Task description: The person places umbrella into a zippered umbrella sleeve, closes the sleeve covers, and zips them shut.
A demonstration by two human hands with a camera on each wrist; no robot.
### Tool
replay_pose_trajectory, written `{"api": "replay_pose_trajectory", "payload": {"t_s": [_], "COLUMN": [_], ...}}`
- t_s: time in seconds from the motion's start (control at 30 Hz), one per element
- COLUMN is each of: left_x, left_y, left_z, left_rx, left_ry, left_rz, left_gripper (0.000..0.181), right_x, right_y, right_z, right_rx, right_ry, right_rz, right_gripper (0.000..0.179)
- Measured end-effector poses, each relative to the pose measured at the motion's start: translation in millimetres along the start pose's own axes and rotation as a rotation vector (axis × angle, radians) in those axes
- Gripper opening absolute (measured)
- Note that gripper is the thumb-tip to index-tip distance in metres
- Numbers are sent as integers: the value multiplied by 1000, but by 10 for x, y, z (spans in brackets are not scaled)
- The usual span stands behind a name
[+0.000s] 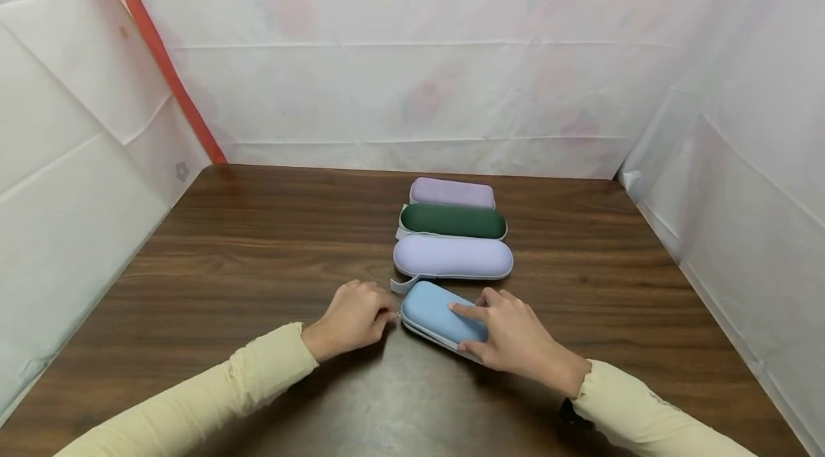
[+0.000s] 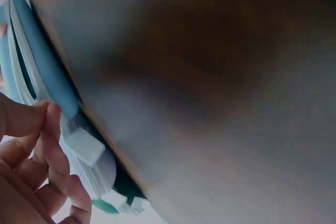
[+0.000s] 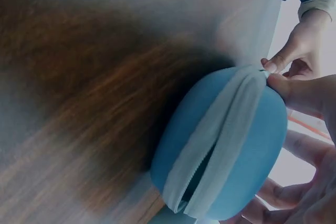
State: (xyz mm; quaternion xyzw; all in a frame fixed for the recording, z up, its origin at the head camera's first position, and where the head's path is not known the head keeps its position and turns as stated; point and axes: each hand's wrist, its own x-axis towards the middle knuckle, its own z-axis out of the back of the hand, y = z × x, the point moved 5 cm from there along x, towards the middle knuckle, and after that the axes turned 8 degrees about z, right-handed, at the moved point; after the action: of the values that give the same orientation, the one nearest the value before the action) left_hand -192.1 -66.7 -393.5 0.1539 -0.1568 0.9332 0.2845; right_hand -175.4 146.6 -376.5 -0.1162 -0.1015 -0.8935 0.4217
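Note:
A light blue zip-up glasses case point(image 1: 433, 308) lies slanted on the table, in front of the other cases. My right hand point(image 1: 518, 337) grips its right end, index finger extended over the top and thumb on the near side. At the case's left end my left hand point(image 1: 356, 319) pinches the zipper pull, which the fingertips mostly hide. A gap between the pale zip bands point(image 3: 210, 153) shows in the right wrist view. The left wrist view shows the left thumb and index finger point(image 2: 51, 124) pressed together beside the blue case point(image 2: 50, 59).
Behind the blue case lie a lavender case point(image 1: 453, 257) with a grey strap point(image 1: 406, 285), a dark green case point(image 1: 453, 220) and a mauve case point(image 1: 452, 193), roughly in a column. White sheeting point(image 1: 419, 84) encloses the brown wooden table point(image 1: 258, 249) at back and sides.

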Motion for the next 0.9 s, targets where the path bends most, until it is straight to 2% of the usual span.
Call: {"api": "replay_pose_trajectory", "payload": {"t_s": [0.1,0.17,0.33,0.63,0.8,0.9], "left_x": [42,53,34,-19,-25,1], "left_y": [21,1,-90,-175,-170,-107], "left_z": [7,13,34,27,39,52], "left_rx": [21,28,6,-48,-59,-44], "left_ry": [6,22,60,61,66,72], "left_rz": [25,17,-10,0,-5,11], "left_gripper": [19,20,26,20,17,18], "right_x": [0,-3,1,27,39,34], "right_y": [-15,-19,-16,-10,-42,-69], "right_z": [0,-7,-25,-7,3,17], "right_rx": [21,24,9,-15,14,51], "right_ry": [4,6,0,-30,-8,23], "right_rz": [4,-2,-23,-17,-6,18], "right_gripper": [52,52,52,50,50,50]}}
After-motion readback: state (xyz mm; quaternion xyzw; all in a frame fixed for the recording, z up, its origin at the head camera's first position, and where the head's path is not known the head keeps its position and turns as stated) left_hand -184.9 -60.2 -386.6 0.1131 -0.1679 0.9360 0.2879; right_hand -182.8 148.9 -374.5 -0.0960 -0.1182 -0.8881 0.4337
